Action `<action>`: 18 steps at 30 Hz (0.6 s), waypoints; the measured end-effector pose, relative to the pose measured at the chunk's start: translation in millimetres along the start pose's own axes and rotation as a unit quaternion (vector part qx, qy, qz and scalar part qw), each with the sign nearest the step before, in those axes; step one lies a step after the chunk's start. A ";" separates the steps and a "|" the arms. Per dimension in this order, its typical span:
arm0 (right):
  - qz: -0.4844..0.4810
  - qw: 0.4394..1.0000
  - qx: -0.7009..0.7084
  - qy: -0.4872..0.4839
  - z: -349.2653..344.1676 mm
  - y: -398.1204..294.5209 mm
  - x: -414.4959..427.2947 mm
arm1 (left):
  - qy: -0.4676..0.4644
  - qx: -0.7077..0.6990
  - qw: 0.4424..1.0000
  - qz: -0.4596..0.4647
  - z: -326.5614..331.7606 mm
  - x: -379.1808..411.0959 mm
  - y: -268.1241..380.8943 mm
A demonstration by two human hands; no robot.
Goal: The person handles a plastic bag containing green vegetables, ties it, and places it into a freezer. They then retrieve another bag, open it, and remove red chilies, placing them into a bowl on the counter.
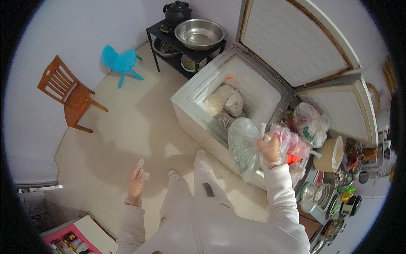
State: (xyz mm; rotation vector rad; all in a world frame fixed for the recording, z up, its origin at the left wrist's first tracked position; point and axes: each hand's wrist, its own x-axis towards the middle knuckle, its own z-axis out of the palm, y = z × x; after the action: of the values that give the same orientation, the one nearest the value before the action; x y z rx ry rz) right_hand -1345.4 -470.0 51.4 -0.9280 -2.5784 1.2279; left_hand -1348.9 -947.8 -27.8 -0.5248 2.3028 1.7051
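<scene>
My right hand (270, 149), in a clear plastic glove, grips the knotted top of a clear plastic bag (243, 144) of greenish contents over the near right part of an open chest freezer (203, 92). Beside that hand lie bags with pink contents (293, 143) and something red. Inside the freezer rest several filled bags (233, 100). My left hand (136, 182), also in a clear glove, hangs over the floor at the left, away from the freezer; its fingers are partly curled and whether they hold anything is unclear.
Both freezer lids (301, 41) stand raised. Behind is a black rack (171, 41) with a steel basin (199, 34) and a dark pot (177, 13). A blue small chair (120, 62) and a wooden chair (76, 98) stand left. At right are a beige bucket (328, 154) and kitchenware.
</scene>
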 end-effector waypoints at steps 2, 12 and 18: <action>0.052 0.998 0.032 -0.022 15.2 33.4 43.2 | -0.023 -0.017 1.000 -0.004 3.5 12.9 -22.6; 0.183 0.982 -0.008 -0.051 152.5 236.4 261.6 | -0.032 0.022 0.989 -0.146 82.6 20.1 -2.5; 0.108 0.924 -0.348 -0.116 156.8 258.4 323.9 | -0.033 0.090 0.975 -0.203 96.4 34.7 6.0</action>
State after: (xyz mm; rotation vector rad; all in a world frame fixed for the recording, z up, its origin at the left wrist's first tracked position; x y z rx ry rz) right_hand -1540.8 -260.2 -286.4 -1.2677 -3.2517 0.4388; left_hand -1385.7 -859.4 -64.7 -0.8190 2.0945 1.2906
